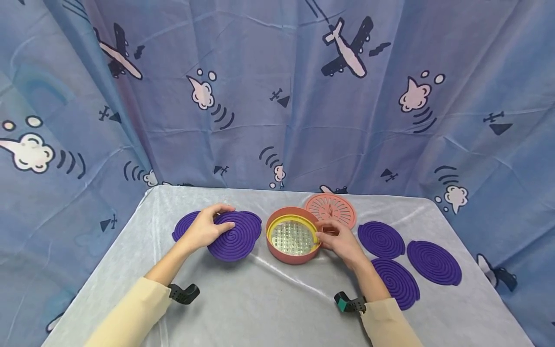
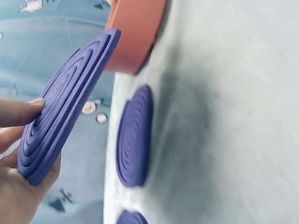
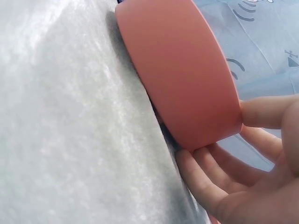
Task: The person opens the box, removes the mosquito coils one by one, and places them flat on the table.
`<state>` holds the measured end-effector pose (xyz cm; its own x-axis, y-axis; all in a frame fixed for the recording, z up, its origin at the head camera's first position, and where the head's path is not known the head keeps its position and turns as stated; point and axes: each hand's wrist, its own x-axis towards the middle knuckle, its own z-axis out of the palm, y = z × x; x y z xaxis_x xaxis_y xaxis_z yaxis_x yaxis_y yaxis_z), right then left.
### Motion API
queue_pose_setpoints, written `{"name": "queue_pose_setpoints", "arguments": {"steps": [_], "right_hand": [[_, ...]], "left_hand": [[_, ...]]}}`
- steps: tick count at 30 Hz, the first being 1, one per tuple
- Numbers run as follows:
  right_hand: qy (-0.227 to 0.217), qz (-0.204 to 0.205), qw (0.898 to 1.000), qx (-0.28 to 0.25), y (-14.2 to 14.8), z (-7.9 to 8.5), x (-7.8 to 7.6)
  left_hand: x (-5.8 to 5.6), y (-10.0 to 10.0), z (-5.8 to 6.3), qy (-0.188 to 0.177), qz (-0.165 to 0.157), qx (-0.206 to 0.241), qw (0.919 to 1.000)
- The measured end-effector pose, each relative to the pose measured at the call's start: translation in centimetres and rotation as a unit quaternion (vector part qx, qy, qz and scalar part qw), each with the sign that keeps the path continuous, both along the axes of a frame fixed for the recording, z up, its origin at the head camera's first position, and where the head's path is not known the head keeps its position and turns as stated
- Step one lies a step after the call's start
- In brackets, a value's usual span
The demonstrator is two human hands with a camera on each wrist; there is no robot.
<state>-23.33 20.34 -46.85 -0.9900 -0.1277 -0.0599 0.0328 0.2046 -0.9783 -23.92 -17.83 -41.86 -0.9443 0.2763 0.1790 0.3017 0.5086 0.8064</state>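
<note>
My left hand [image 1: 204, 230] pinches a purple mosquito coil [image 1: 235, 245] by its edge, thumb on its upper face. In the left wrist view this coil [image 2: 70, 100] is tilted above the table. Under it in the head view lie two more purple coils, one partly hidden by the hand, the other by the held coil. My right hand [image 1: 342, 241] grips the right side of a round coral coil holder [image 1: 286, 257], thumb at the rim and fingers on the outer wall [image 3: 182, 74]. Inside the holder show a yellow ring [image 1: 272, 225] and a silvery mesh [image 1: 292, 237].
A slotted coral lid [image 1: 318, 207] lies behind the holder, at the back of the table. Right of my right hand lie three more coils: one further back [image 1: 380, 239], one near my forearm [image 1: 401, 284] and one far right [image 1: 434, 262]. A printed curtain [image 1: 251, 96] hangs behind the white-covered table [image 1: 260, 308].
</note>
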Motion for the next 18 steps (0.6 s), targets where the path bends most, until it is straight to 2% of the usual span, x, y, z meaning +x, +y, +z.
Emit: {"name": "queue_pose_setpoints", "arguments": {"steps": [4,10,13,18], "right_hand": [[-0.002,-0.002,1.0,0.004,0.0,-0.1,0.1],[-0.009,-0.009,1.0,0.007,-0.1,-0.1,-0.1],[-0.011,-0.012,1.0,0.006,0.0,-0.1,-0.2],[-0.012,-0.012,1.0,0.004,0.1,-0.3,-0.2]], "left_hand": [[0.8,-1.8,-0.8,-0.026,0.009,0.017,0.9995],[2.1,-4.3,-2.1,-0.041,0.023,0.041,0.9981],[2.7,-4.9,-3.1,-0.048,0.021,0.04,0.9978],[3.4,-5.4,-5.0,-0.049,0.027,0.008,0.9984]]}}
